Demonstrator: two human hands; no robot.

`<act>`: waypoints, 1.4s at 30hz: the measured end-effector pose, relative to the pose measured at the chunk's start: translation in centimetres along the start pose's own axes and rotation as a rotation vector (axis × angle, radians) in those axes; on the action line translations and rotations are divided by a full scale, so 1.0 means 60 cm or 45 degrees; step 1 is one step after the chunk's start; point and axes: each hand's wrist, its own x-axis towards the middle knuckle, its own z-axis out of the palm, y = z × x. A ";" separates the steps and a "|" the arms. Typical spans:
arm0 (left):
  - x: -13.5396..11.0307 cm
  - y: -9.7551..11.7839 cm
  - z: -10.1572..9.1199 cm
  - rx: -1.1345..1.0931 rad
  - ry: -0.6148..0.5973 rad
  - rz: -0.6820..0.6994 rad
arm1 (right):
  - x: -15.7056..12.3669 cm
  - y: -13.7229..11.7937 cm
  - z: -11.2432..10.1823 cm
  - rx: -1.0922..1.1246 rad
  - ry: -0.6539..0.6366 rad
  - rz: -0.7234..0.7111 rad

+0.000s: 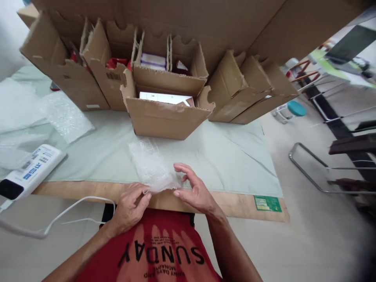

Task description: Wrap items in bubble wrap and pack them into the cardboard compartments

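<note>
A sheet of clear bubble wrap (150, 164) lies on the pale green cloth near the table's front edge. My left hand (129, 207) pinches its near edge between thumb and fingers. My right hand (195, 188) is at the sheet's right corner, fingers curled and slightly apart, fingertips touching the wrap. Just behind the sheet stands an open cardboard box (164, 113) with a white flat box (166, 98) inside.
Several cardboard bins (96, 58) with packaged goods line the back. More bubble wrap (66, 115) lies at the left. A white device with a cable (29, 172) rests at the left front. A green label (267, 203) sits on the table edge; metal chair frames (323, 168) stand right.
</note>
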 end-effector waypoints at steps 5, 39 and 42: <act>-0.001 -0.001 -0.005 -0.027 -0.017 -0.178 | 0.027 0.013 0.034 -0.029 -0.098 0.063; 0.011 -0.014 -0.022 0.400 0.015 0.227 | 0.065 0.010 0.046 -0.820 -0.346 -0.440; 0.022 -0.031 -0.007 0.313 0.103 0.004 | 0.067 0.011 0.051 -0.787 -0.175 -0.369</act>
